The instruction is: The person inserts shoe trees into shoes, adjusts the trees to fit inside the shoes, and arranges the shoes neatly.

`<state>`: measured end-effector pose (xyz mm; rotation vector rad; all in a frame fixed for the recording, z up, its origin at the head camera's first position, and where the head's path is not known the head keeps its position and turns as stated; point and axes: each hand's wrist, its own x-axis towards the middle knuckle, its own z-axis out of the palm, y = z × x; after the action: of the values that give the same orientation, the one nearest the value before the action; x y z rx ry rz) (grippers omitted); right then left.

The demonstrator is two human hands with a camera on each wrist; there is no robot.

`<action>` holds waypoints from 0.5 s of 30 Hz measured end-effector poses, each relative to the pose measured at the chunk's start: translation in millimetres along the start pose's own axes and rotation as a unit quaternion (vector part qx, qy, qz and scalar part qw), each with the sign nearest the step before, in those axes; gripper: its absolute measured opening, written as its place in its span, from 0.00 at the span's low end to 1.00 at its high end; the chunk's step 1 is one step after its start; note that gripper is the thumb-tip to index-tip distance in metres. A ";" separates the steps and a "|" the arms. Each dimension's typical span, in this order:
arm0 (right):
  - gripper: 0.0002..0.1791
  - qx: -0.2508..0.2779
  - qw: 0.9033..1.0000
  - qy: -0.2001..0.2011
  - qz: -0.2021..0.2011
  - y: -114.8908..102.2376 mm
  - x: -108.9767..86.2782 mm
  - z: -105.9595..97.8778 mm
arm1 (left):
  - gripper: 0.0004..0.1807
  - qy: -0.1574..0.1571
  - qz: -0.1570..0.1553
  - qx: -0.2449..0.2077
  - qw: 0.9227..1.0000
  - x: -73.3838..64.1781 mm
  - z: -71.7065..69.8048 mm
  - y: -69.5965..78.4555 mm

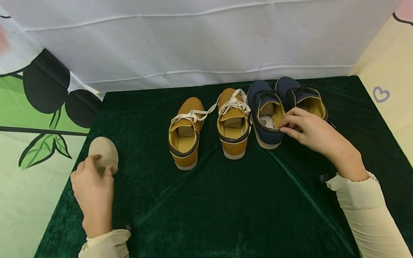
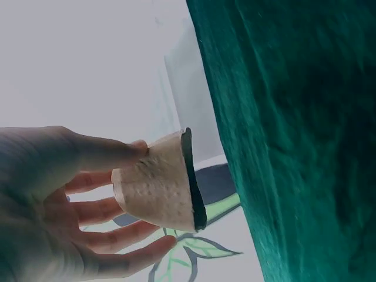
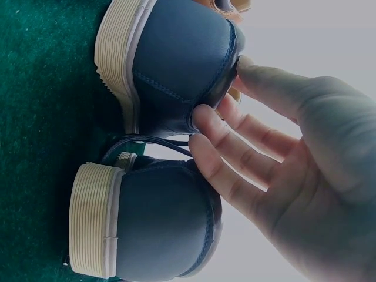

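My left hand (image 1: 95, 187) holds a beige, rounded shoe insert (image 1: 105, 150) between thumb and fingers at the cloth's left side. In the left wrist view this insert (image 2: 157, 182) looks rough, like moulded pulp, with a dark open edge. My right hand (image 1: 312, 134) pinches the rear collar of the nearer navy shoe (image 1: 267, 136), thumb by the heel. Something whitish shows inside that shoe. Beside it stands a second navy shoe (image 1: 289, 85) with black laces, partly hidden by my hand. From the right wrist view, both navy heels and their ribbed cream soles are visible.
Left of the navy pair stand a tan shoe (image 1: 235, 143) and another tan shoe (image 1: 185, 160), joined by white laces. All the shoes rest on a dark green velvet cloth (image 1: 210, 213). Behind is a white fabric backdrop (image 1: 202, 40), with printed fabric at both sides.
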<state>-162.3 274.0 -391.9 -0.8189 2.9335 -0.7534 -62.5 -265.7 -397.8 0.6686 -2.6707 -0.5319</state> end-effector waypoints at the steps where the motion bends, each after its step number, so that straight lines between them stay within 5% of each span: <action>1: 0.07 0.000 1.000 0.000 -0.001 0.0 -0.1 0.0 | 0.23 0.008 0.008 -0.005 1.000 -1.5 -0.3 3.2; 15: 0.07 0.002 1.000 0.002 -0.003 0.7 -0.2 0.4 | 0.21 0.079 0.092 -0.052 0.991 -10.6 4.7 34.8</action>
<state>-162.4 274.4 -392.6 -0.8278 2.9327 -0.7622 -68.8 -230.6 -389.4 0.4119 -2.5043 -0.5382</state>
